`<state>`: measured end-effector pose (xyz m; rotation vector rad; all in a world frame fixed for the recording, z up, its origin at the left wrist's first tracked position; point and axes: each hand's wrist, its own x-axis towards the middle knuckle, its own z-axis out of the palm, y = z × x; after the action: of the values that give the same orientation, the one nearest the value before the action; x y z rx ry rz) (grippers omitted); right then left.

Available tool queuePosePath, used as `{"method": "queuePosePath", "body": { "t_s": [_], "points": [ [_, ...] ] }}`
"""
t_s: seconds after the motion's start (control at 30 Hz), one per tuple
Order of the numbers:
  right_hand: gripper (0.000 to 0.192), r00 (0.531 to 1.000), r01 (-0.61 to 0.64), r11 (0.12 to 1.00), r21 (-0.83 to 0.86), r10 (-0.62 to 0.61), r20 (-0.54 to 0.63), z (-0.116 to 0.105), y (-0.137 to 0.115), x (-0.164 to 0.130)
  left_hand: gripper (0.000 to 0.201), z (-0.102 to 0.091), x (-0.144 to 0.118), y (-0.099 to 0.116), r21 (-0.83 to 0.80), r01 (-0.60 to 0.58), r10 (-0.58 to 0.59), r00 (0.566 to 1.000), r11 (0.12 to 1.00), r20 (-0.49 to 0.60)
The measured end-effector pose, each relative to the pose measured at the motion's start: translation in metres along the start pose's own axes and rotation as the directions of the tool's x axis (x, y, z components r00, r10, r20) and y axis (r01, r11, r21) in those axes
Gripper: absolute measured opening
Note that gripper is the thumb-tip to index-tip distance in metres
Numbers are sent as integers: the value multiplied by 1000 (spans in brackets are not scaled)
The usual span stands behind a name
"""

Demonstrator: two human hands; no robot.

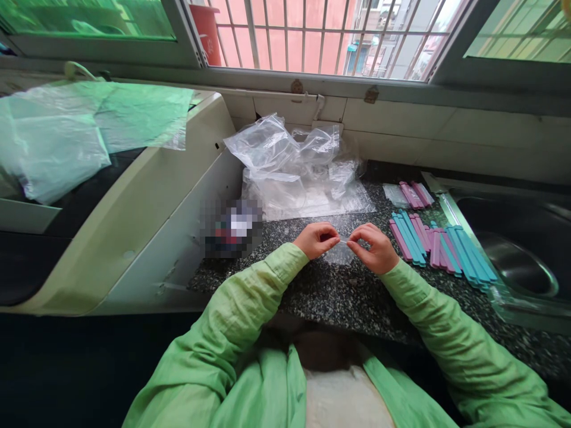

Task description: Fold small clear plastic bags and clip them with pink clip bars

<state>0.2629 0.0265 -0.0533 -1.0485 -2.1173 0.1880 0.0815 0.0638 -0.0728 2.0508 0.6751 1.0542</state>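
My left hand and my right hand meet over the speckled granite counter, both pinching the top edge of a small clear plastic bag that hangs between them down to the counter. To the right of my right hand lies a row of pink and blue plastic sticks. A small packet of pink sticks lies further back.
A heap of crumpled clear plastic bags sits at the back of the counter. A steel sink is at the right. A cream appliance with plastic sheets on top stands at the left. A barred window is behind.
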Motion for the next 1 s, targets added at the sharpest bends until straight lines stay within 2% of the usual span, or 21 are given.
{"method": "queuePosePath", "body": {
  "t_s": [0.33, 0.67, 1.0],
  "points": [
    [11, 999, -33, 999, 18, 34, -42, -3, -1, 0, 27, -3, 0, -1, -57, 56, -58, 998, 997, -25],
    [13, 998, -4, 1000, 7, 5, -62, -3, -3, 0, 25, -1, 0, -3, -102, 64, -68, 997, 993, -36],
    [13, 998, 44, 999, -17, -44, -43, 1, -3, -1, 22, -1, -1, 0, -50, -10, 10, 1000, 999, -15]
  ]
}}
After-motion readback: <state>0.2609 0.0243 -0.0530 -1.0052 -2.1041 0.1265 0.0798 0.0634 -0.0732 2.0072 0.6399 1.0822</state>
